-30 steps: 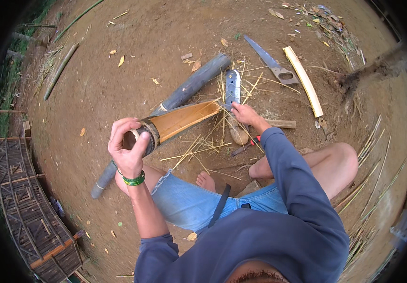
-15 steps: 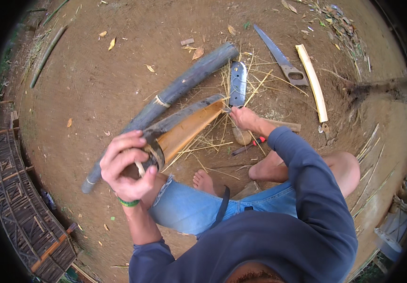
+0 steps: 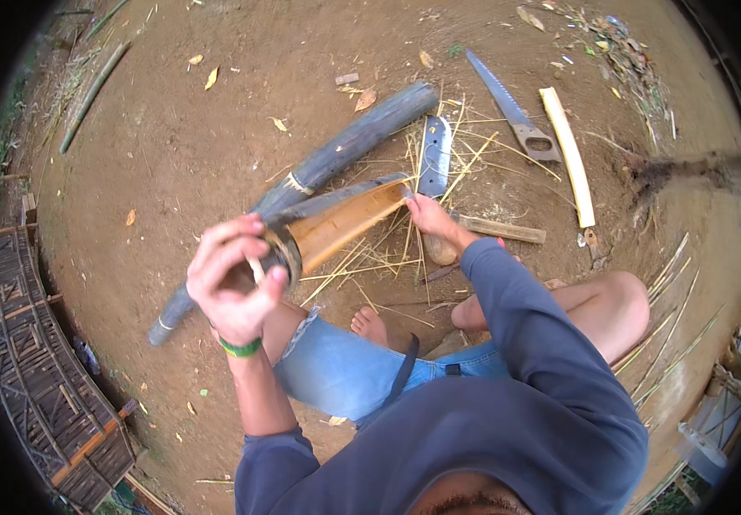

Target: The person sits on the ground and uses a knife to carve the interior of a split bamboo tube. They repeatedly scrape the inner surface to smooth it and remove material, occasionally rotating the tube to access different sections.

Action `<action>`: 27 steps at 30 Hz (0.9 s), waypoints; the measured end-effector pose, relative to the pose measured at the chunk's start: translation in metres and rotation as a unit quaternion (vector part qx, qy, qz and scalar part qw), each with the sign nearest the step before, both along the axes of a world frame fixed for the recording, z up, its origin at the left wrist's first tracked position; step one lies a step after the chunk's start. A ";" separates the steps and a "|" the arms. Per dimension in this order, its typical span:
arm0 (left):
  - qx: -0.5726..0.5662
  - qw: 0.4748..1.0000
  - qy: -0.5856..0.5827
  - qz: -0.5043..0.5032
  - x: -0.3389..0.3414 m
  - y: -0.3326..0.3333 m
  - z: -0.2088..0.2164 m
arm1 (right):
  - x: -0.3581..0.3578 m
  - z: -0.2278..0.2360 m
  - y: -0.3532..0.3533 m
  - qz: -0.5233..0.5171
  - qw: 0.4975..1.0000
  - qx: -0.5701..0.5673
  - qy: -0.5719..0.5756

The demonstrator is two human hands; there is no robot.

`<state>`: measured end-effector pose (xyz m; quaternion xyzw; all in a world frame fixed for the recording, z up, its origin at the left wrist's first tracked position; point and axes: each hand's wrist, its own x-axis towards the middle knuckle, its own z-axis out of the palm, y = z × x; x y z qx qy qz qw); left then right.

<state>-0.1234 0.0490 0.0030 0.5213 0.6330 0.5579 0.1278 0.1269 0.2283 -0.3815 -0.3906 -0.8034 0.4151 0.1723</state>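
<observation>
A cut-open length of bamboo point(image 3: 342, 225), dark outside and orange-tan within, slants up to the right above my lap. My left hand point(image 3: 231, 279) is closed around its near, rounded end, with the thumb toward me. At the far, narrow tip my right hand point(image 3: 431, 216) is closed, its fingertips pinching the edge. Whether a small tool is also between those fingers I cannot make out. Just beyond the right hand, a broad metal blade point(image 3: 434, 156) lies on the ground among thin bamboo strips point(image 3: 472, 163).
Behind the held piece rests a long dark bamboo pole point(image 3: 358, 133). A handsaw point(image 3: 512, 110) and a pale split stick point(image 3: 569, 159) lie at far right. A wooden handle point(image 3: 504, 229) and a rounded lump point(image 3: 439, 249) sit by my right forearm. A slatted bamboo rack point(image 3: 40, 369) stands left.
My right hand has shifted slightly left and away from me, along with the bamboo tip. The bamboo has turned a little, and my right forearm now covers more of the red-handled tool.
</observation>
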 end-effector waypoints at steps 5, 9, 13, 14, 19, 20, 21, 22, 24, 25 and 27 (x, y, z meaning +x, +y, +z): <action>-0.002 0.999 0.007 -0.036 -0.009 -0.005 0.002 | 0.027 0.104 0.049 0.129 0.942 -0.250 -0.183; -0.007 0.997 0.026 -0.074 -0.009 -0.006 0.005 | 0.028 0.082 0.037 0.183 0.962 -0.009 -0.202; -0.006 0.995 0.047 -0.086 -0.006 -0.005 0.009 | 0.017 0.062 0.027 0.203 0.951 0.014 -0.234; -0.004 0.994 0.054 -0.095 -0.007 -0.006 0.007 | 0.015 0.058 0.027 0.211 0.948 0.013 -0.239; -0.005 0.988 0.094 -0.122 -0.016 -0.015 0.003 | 0.012 0.060 0.012 0.194 0.953 0.046 -0.229; -0.002 0.986 0.105 -0.128 -0.019 -0.015 0.002 | 0.011 0.067 0.011 0.183 0.953 0.051 -0.235; -0.007 0.988 0.096 -0.120 -0.021 -0.018 0.001 | 0.009 0.063 0.007 0.179 0.956 0.055 -0.225; -0.003 0.987 0.093 -0.129 -0.025 -0.018 0.000 | 0.008 0.064 0.006 0.169 0.959 0.026 -0.224; 0.003 0.986 0.091 -0.138 -0.028 -0.019 -0.004 | 0.010 0.073 0.001 0.149 0.962 -0.037 -0.227; 0.015 0.988 0.087 -0.128 -0.026 -0.023 -0.008 | 0.010 0.071 -0.008 0.116 0.968 -0.050 -0.217; 0.015 0.995 0.051 -0.081 -0.020 -0.025 -0.011 | 0.009 0.066 -0.024 0.044 0.978 -0.069 -0.191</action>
